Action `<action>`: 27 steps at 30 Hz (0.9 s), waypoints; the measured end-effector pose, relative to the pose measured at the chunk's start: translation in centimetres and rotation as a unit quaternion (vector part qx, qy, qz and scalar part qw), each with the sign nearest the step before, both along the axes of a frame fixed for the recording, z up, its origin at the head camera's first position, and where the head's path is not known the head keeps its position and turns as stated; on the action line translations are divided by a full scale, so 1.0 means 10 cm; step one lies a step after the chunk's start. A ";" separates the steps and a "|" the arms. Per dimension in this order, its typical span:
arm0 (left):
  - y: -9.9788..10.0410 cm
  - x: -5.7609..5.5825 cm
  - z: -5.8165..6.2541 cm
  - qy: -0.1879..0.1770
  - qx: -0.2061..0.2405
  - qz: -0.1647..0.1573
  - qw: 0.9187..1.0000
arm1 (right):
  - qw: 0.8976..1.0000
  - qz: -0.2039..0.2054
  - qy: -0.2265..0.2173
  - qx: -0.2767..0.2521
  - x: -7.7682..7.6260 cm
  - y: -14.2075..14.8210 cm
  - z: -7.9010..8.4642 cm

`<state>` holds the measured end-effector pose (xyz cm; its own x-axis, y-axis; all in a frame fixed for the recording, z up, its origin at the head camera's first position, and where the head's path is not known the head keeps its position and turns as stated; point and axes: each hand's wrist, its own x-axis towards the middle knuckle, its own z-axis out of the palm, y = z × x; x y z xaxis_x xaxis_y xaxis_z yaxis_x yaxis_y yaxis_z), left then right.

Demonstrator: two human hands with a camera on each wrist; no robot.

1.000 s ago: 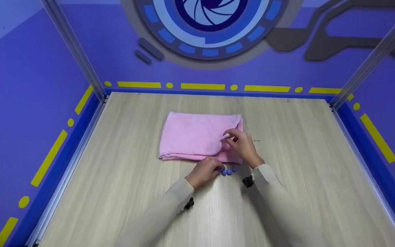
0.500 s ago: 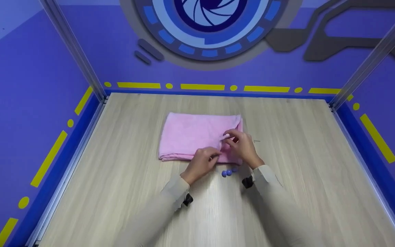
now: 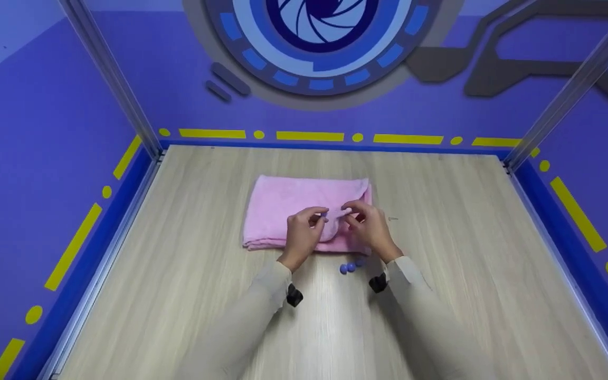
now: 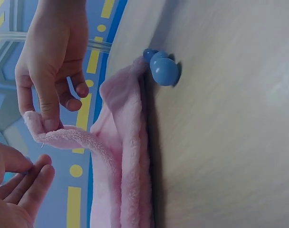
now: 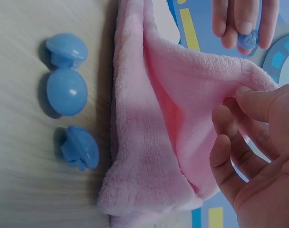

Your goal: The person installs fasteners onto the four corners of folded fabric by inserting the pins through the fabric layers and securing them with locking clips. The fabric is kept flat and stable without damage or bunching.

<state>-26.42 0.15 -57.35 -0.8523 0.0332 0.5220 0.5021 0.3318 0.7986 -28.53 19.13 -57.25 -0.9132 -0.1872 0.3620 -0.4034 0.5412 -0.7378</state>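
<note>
A folded pink fleece blanket [image 3: 283, 198] lies on the table. My right hand [image 3: 372, 228] pinches its raised edge between thumb and fingers. From that edge a thin pin-like tip [image 4: 43, 145] pokes out in the left wrist view. My left hand [image 3: 302, 235], close to the lifted edge but apart from it, pinches a small blue quilt clip piece [image 5: 248, 40]. Three blue mushroom-shaped quilt clip pieces [image 5: 67, 92] rest on the table by the blanket's near edge. Whatever my right fingertips cover beneath the fabric is hidden.
The wooden tabletop [image 3: 203, 295] is bounded by a purple-blue back wall [image 3: 140, 68] and side walls with metal posts. A small thin mark or object [image 3: 393, 218] lies right of the blanket, too small to identify.
My left hand has left the blue pieces in front of the blanket and moved up and away to the raised edge, carrying a quilt clip piece. My right hand keeps its pinch.
</note>
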 end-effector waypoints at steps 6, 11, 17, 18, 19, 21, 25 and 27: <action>0.09 -0.07 -0.03 -0.071 0.054 -0.002 0.996 | 0.999 -0.003 -0.020 -0.026 0.02 0.00 -0.02; 0.15 -0.09 -0.04 -0.105 0.086 -0.009 0.991 | 1.000 0.002 -0.003 -0.030 0.02 0.01 -0.02; 0.20 -0.09 -0.04 -0.117 0.095 -0.008 0.989 | 0.999 0.015 0.019 -0.035 0.00 0.01 -0.03; 0.20 -0.09 -0.03 -0.118 0.092 -0.006 0.989 | 0.999 0.016 0.021 -0.036 0.00 0.01 -0.03; 0.21 -0.09 -0.03 -0.118 0.090 -0.004 0.989 | 0.999 0.017 0.022 -0.037 -0.01 0.02 -0.03; 0.21 -0.10 -0.03 -0.118 0.086 -0.003 0.989 | 0.999 0.016 0.020 -0.040 0.00 0.02 -0.03; 0.21 -0.10 -0.04 -0.118 0.085 -0.007 0.989 | 0.999 0.011 0.019 -0.033 0.00 0.01 -0.03; 0.21 -0.10 -0.05 -0.122 0.086 -0.008 0.989 | 0.999 0.010 0.020 -0.029 0.01 0.01 -0.03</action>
